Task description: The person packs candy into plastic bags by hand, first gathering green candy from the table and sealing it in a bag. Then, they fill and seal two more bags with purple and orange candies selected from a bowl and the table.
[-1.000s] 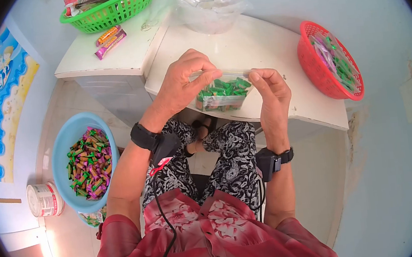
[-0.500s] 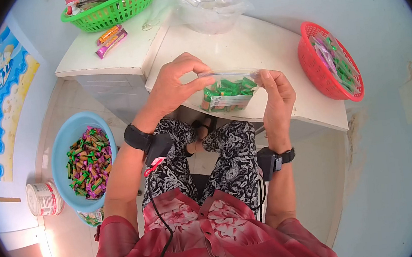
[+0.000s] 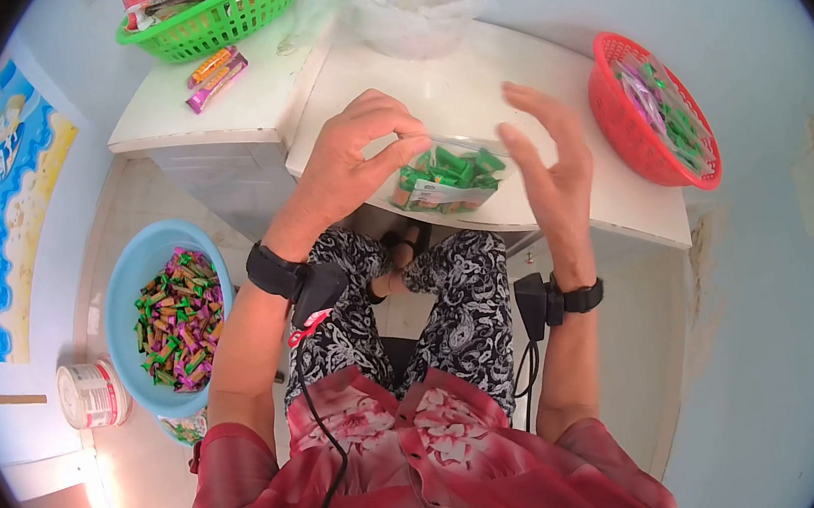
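Note:
A clear zip bag (image 3: pixel 449 196) of green-wrapped candies stands at the front edge of the white desk. My left hand (image 3: pixel 361 150) pinches the top left corner of the bag between thumb and fingers. Close to the bag's right end, my right hand (image 3: pixel 557 154) is open, thumb and fingers spread and slightly blurred. It appears to be off the bag's edge, with nothing in it.
A red basket (image 3: pixel 612 123) of filled bags is at the desk's right. At the back lies a pile of clear plastic bags (image 3: pixel 412 15). A green basket (image 3: pixel 234 19) and two wrapped bars (image 3: pixel 217 79) are left. A blue basin (image 3: pixel 130 357) of candies and a white tub (image 3: pixel 91 394) are below.
My right hand has let go of the bag's right corner and opened, its fingers spreading up and to the right. My left hand keeps its pinch on the left corner.

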Demonstrator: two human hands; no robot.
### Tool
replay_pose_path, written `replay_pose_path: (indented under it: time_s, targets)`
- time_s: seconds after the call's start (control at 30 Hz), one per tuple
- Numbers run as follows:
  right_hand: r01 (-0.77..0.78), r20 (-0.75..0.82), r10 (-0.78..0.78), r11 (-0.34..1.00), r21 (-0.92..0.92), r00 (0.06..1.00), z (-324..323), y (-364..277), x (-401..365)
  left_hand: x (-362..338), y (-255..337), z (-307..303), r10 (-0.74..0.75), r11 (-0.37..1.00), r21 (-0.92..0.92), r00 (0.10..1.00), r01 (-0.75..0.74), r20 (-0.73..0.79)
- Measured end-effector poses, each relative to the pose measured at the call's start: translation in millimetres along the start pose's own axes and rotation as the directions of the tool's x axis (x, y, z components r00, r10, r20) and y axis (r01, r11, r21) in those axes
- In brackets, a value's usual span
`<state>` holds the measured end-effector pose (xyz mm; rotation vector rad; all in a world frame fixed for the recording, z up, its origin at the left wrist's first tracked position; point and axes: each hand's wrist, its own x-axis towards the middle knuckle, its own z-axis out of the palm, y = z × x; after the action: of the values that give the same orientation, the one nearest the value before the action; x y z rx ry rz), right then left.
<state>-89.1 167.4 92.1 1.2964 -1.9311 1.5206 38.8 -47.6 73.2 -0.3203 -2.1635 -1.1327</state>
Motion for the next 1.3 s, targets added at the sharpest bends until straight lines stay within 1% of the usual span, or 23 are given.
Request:
replay_pose_path:
  time_s: [0.03,0.13,0.17,0.27,0.33,0.37,0.47,0.57,0.67,0.77,0.87,0.97,1.13,1.23,1.3]
  targets:
    - [0.171,0.066,-0.165,0.981,-0.093,0.984,-1.2,-4.5,6.9,3.1,2.0,0.9,0.023,1.000,0.014,0.999,-0.023,0.023]
    - [0.222,0.268,-0.186,0.969,-0.110,0.945,7.8,-20.7,14.9,7.4,9.7,4.5,0.025,0.999,0.042,1.000,-0.026,0.018]
    - [0.177,0.266,-0.144,0.979,-0.104,0.953,11.0,-25.5,14.9,7.5,10.0,4.9,-0.002,1.000,0.025,1.000,0.002,-0.001]
    - [0.049,0.321,0.009,0.984,-0.170,0.947,8.7,-18.5,16.0,1.5,7.1,3.1,-0.081,0.997,-0.008,0.995,0.081,-0.058]
    - [0.040,0.303,0.016,0.984,-0.175,0.953,7.6,-13.7,13.5,-0.6,1.8,2.5,-0.104,0.994,-0.022,0.991,0.103,-0.078]
    - [0.035,0.292,0.020,0.983,-0.181,0.956,6.4,-10.3,12.2,-1.1,-0.1,4.4,-0.093,0.996,-0.023,0.992,0.091,-0.084]
    - [0.079,0.201,-0.056,0.991,-0.109,0.978,3.5,2.7,5.0,-2.2,-2.2,8.4,-0.063,0.998,-0.014,0.992,0.062,-0.105]
    - [0.078,0.182,-0.043,0.979,-0.188,0.982,-8.0,15.5,0.1,-1.4,-3.3,7.6,-0.058,0.998,-0.006,0.991,0.058,-0.124]
    - [0.035,0.174,-0.007,0.987,-0.159,0.985,-14.5,18.2,-4.4,-3.2,-7.3,7.0,-0.078,0.997,-0.035,0.987,0.074,-0.138]
    - [-0.022,0.113,0.024,0.999,-0.026,0.993,-15.3,18.9,-7.8,-1.2,-7.6,8.0,-0.078,0.996,-0.059,0.986,0.070,-0.151]
    - [-0.119,0.089,0.110,0.988,0.102,0.990,-15.3,19.9,-11.5,1.0,-6.2,5.4,-0.079,0.994,-0.083,0.987,0.068,-0.139]
    - [-0.252,0.135,0.234,0.959,0.130,0.963,-14.9,22.9,-17.9,0.0,-6.2,4.4,-0.110,0.991,-0.090,0.988,0.101,-0.107]
    - [-0.254,0.107,0.241,0.958,0.133,0.965,-9.5,18.1,-18.6,0.4,-6.7,4.3,-0.162,0.984,-0.094,0.981,0.152,-0.103]
    - [-0.238,0.083,0.229,0.962,0.129,0.970,-7.8,20.8,-19.8,0.6,-6.6,1.9,-0.138,0.990,-0.048,0.986,0.134,-0.095]
    - [-0.237,0.082,0.227,0.963,0.130,0.970,-6.5,22.0,-22.1,1.4,-4.1,1.6,-0.142,0.989,-0.053,0.986,0.137,-0.087]
